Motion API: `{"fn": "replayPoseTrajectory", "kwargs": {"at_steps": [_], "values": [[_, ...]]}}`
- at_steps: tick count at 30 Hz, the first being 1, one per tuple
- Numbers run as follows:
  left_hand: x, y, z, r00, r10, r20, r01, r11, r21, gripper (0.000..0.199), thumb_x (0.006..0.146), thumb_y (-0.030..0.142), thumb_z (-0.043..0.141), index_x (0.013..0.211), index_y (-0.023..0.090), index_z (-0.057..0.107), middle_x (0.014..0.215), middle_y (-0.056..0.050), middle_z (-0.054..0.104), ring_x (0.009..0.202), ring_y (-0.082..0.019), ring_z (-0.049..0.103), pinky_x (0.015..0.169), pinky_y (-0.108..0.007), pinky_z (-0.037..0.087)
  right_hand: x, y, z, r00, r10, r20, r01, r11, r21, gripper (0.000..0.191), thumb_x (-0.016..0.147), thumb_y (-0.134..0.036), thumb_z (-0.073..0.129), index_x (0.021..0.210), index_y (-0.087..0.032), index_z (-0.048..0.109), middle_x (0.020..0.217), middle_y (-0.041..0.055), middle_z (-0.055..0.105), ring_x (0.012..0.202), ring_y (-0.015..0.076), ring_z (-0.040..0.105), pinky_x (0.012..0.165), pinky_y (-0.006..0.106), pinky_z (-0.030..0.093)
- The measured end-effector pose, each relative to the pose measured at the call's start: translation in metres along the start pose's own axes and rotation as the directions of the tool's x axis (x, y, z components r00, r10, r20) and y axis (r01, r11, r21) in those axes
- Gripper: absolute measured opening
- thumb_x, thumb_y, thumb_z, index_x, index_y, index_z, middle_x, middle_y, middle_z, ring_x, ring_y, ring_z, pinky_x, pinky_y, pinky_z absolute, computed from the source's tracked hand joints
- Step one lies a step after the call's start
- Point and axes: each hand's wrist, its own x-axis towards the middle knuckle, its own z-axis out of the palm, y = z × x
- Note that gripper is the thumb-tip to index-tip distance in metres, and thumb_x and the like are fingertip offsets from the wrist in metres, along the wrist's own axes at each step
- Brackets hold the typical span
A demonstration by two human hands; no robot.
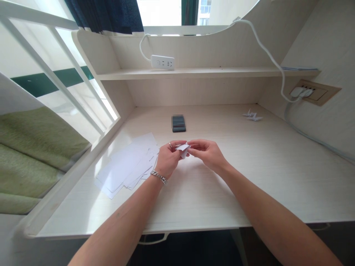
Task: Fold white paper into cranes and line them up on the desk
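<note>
Between my two hands, a little above the desk, is a small piece of folded white paper. My left hand, with a ring and a chain bracelet, grips the paper's left side between thumb and fingers. The fingertips of my right hand pinch its right edge. Just beyond them lies a dark phone, its screen blurred out. White paper sheets are spread in a loose pile left of my hands. At the far right of the desk sit folded paper cranes.
The pale wooden desk has a raised shelf along its back, bearing a white power strip. A white cable hangs down to a wall socket on the right. White rails and a green cloth border the left.
</note>
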Motion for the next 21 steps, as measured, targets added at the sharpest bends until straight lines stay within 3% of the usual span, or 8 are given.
{"fn": "replayPoseTrajectory", "kwargs": {"at_steps": [10,16,21], "values": [[-0.0008,-0.0016,0.0000,0.993,0.107,0.058,-0.111,0.992,0.060,0.029,0.058,0.008,0.070,0.086,0.014,0.075,0.073,-0.004,0.072,0.065,-0.016,0.065,0.060,-0.027,0.053,0.0041,0.0042,0.0024,0.986,0.079,-0.146,-0.060,0.990,0.130,0.016,0.062,-0.021,0.072,0.077,-0.018,0.077,0.073,0.0040,0.074,0.068,0.0163,0.065,0.065,0.030,0.050],[-0.0008,-0.0025,-0.0005,0.984,0.174,0.045,-0.177,0.981,0.084,0.021,0.059,0.009,0.073,0.079,0.015,0.074,0.071,-0.003,0.072,0.063,-0.015,0.064,0.058,-0.027,0.051,0.0030,0.0000,0.0026,0.988,0.117,-0.100,-0.099,0.981,0.169,0.020,0.061,-0.025,0.074,0.080,-0.019,0.078,0.077,0.0053,0.075,0.072,0.0175,0.066,0.066,0.030,0.052],[-0.0007,-0.0022,-0.0023,0.988,0.143,0.056,-0.149,0.981,0.126,0.019,0.060,0.010,0.076,0.080,0.014,0.074,0.079,-0.006,0.074,0.071,-0.017,0.066,0.064,-0.027,0.052,0.0024,-0.0015,-0.0001,0.985,0.145,-0.090,-0.126,0.974,0.191,0.022,0.059,-0.025,0.078,0.080,-0.017,0.078,0.078,0.0075,0.076,0.074,0.0191,0.067,0.074,0.034,0.052]]}}
